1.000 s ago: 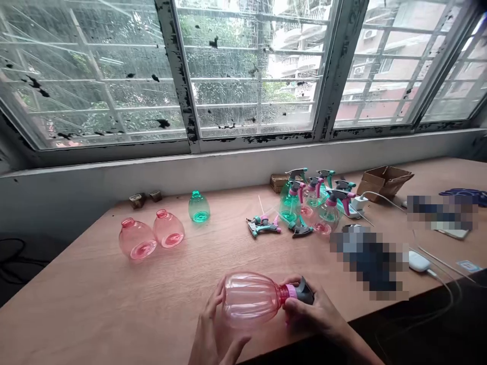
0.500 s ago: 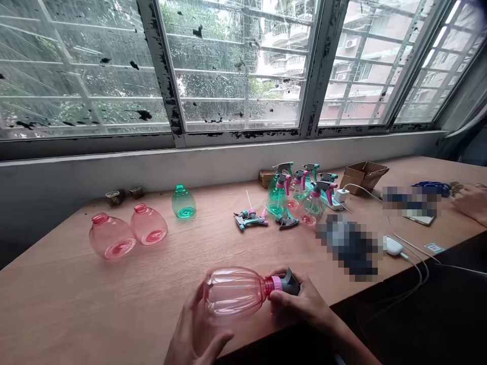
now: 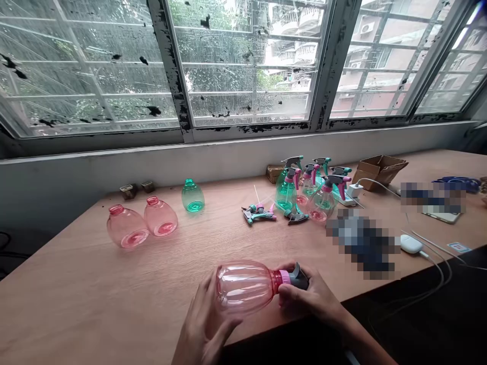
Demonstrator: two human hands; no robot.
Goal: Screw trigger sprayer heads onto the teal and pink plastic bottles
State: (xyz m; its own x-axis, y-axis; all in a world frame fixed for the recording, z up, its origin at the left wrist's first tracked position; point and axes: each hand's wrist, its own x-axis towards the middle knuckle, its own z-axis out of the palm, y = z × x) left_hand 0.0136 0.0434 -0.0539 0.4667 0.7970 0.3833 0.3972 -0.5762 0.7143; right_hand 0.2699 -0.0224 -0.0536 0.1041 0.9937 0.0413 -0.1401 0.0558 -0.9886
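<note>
A clear pink spray bottle [image 3: 245,287] lies on its side in front of me, its neck to the right. At the neck is a pink collar with a dark grey spray head [image 3: 299,278]. My right hand [image 3: 310,294] grips the collar and spray head between thumb and fingers. Around the bottle's base curves my left hand [image 3: 207,317], its fingers behind the bottle and its thumb below. Farther back lie loose spray heads [image 3: 259,214] in grey, teal and pink. Two pink bottles without heads [image 3: 127,226] and a green one [image 3: 193,196] stand at the back left.
Several bottles with spray heads [image 3: 287,192] stand together at the back. Right of them are an open cardboard box [image 3: 378,171], a power strip [image 3: 344,197] and white cables. A white charger [image 3: 411,244] lies near the table's front edge. Windows line the far wall.
The view has shifted, so the table things sit farther right on the left side and slightly higher. Both hands keep their hold on the pink spray bottle, with little other visible change.
</note>
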